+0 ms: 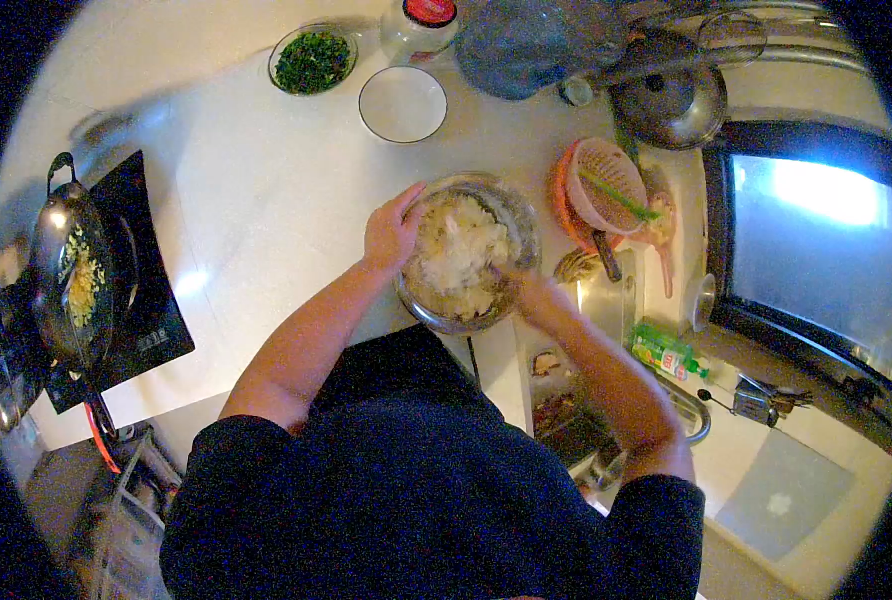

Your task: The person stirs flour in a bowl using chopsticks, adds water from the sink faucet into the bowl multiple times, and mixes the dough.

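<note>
A round metal bowl [528, 225] holding a pale, wet-looking mixture [461, 245] stands near the counter's front edge. My left hand [394, 232] grips the bowl's left rim. Over the bowl's right side is my right hand [518, 285], closed and blurred, its fingertips at the mixture; what it holds, if anything, cannot be made out. Behind the metal bowl sits a white bowl with a dark rim [403, 104]. A glass bowl of chopped greens [313, 61] lies farther back on the left.
At the left, a wok [73, 270] with chopped bits stands on a black cooktop [156, 330]. To the right are a pink colander [606, 185], a sink [688, 410], a green bottle [666, 350] and a window. A red-lidded jar [418, 32] and a pan lid [669, 95] stand behind.
</note>
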Available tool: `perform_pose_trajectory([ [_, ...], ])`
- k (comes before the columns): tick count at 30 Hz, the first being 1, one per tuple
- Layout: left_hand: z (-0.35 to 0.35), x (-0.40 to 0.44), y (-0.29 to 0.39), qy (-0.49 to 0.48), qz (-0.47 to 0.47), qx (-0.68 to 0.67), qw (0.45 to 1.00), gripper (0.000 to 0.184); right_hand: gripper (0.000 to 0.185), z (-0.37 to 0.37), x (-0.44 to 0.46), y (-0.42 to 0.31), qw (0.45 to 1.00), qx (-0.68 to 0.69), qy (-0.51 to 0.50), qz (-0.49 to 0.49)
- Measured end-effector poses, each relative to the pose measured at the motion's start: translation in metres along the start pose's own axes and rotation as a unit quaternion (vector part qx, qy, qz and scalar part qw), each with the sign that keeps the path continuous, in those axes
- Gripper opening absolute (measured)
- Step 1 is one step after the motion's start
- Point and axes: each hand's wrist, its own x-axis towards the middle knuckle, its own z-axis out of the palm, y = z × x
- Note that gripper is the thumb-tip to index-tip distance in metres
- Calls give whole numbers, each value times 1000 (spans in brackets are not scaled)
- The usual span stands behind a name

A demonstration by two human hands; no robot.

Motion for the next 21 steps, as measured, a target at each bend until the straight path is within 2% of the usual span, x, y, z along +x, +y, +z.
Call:
perform_pose_trajectory([
  [2,-2,-1,0,-16,-9,-1,1000,31,45,-42,19,-3,989,-96,-85,71],
  [4,-2,1,1,-19,-17,-27,999,31,48,-47,18,12,991,-111,-49,53],
  [6,-1,0,3,2,-8,-22,1000,31,50,-43,9,19,991,-94,-61,70],
  [10,3,2,-4,3,-35,-59,998,31,48,55,-23,37,991,12,-103,84],
  [12,-4,2,10,-20,-74,-66,995,31,50,69,-34,18,991,95,-69,70],
  [14,-6,5,13,-31,-87,-63,994,31,50,68,-36,-8,984,179,7,25],
  [16,-2,1,8,-28,-80,-56,995,31,46,17,-24,-54,927,345,-86,124],
  [18,1,1,3,-13,-35,-41,998,30,43,28,-3,-65,912,386,-57,124],
  [19,2,1,3,-4,-14,-32,999,30,42,77,13,-51,933,351,17,76],
  [21,0,4,3,-10,2,-10,1000,30,40,89,27,-42,948,311,59,35],
])
